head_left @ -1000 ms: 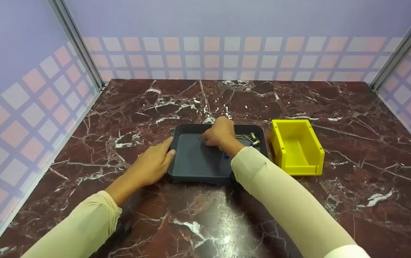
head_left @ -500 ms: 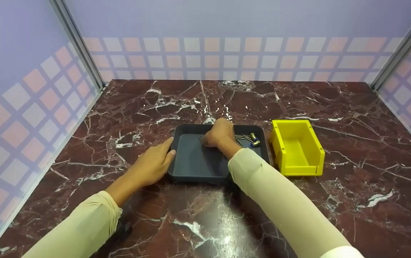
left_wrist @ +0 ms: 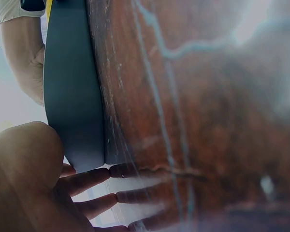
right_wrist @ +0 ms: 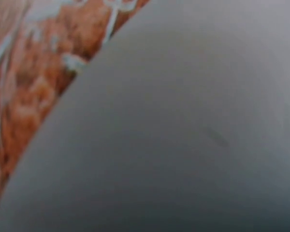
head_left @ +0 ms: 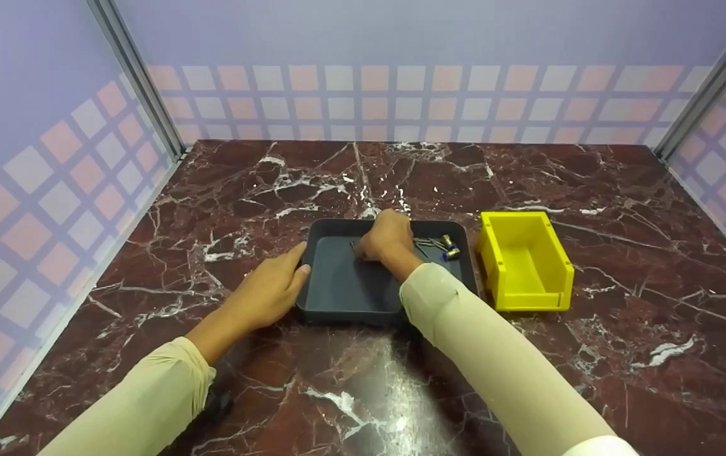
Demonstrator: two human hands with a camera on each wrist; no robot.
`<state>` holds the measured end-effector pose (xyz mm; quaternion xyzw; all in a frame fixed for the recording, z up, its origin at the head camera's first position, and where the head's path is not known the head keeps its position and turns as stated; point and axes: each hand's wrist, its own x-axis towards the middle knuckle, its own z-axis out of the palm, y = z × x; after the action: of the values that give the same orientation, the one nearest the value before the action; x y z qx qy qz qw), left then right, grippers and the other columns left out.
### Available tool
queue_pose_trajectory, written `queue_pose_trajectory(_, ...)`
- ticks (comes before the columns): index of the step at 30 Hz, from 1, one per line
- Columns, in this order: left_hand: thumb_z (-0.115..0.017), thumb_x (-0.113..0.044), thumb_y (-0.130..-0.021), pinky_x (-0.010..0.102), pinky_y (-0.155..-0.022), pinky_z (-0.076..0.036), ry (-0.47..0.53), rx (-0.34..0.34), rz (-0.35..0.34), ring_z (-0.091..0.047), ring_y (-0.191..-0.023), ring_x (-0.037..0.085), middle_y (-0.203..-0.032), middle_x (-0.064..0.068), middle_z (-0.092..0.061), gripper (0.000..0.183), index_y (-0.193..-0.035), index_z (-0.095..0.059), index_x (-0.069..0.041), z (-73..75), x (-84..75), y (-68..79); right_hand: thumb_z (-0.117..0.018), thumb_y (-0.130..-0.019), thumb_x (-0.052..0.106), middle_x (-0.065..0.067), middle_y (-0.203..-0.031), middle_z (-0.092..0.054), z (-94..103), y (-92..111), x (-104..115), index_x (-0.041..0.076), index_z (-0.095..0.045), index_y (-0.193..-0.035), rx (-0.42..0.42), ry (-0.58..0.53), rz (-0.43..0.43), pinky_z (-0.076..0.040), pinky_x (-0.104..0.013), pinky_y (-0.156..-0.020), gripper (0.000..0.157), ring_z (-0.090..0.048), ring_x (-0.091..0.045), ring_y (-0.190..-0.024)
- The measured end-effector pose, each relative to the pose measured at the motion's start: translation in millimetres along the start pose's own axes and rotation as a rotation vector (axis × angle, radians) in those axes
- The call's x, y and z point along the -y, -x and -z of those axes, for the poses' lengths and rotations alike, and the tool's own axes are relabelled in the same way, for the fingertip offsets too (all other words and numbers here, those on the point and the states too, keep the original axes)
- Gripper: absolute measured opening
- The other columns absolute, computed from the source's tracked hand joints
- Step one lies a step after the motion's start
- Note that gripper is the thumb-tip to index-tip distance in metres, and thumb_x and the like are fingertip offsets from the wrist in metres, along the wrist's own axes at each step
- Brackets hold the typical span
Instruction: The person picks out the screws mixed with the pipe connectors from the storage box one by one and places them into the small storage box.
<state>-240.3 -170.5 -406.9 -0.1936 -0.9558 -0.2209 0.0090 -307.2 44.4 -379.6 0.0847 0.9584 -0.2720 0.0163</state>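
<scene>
Clearly, slim metallic rods (head_left: 429,243) lie roughly left-to-right in the dark-grey rectangular tray (head_left: 331,285), just right of the nearer right hand (head_left: 387,237), its fingers' hold hidden, while the left hand (head_left: 268,288), fingers extended, touches the tray's left side.

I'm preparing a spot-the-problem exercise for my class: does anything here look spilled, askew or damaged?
Nothing clearly stands out. The dark tray lies flat, the thin metal pieces and brass-coloured fittings are inside it, and the yellow bin stands upright. White flecks behind the tray could be marbling; I cannot tell.
</scene>
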Motion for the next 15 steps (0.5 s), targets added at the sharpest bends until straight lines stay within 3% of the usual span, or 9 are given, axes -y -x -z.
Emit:
queue_pose_trajectory(7,-0.041,-0.030,-0.110,0.056,-0.118,-0.040,-0.001,-0.002,-0.004,-0.050,-0.139,0.042,-0.152,0.024,-0.050,0.057,-0.158,-0.033,-0.002,0.0,0.3,-0.4,-0.093,-0.062,0.017,-0.014,-0.103,-0.069,-0.2,1.3,0.2,0.002,-0.076,-0.095,0.003,-0.027,-0.019,-0.060,-0.032,-0.070,0.039,-0.063,-0.024,-0.079)
queue_pose_trajectory(15,-0.040,-0.031,-0.111,0.058,-0.118,-0.039,0.002,0.009,0.006,-0.049,-0.140,0.043,-0.153,0.023,-0.049,0.057,-0.159,-0.032,-0.003,1.0,0.1,0.8,-0.093,-0.060,0.015,-0.010,-0.091,-0.071,2.5,3.1,0.9,0.005,-0.078,-0.086,0.024,-0.034,0.000,-0.058,-0.028,-0.065,0.031,-0.064,-0.021,-0.071)
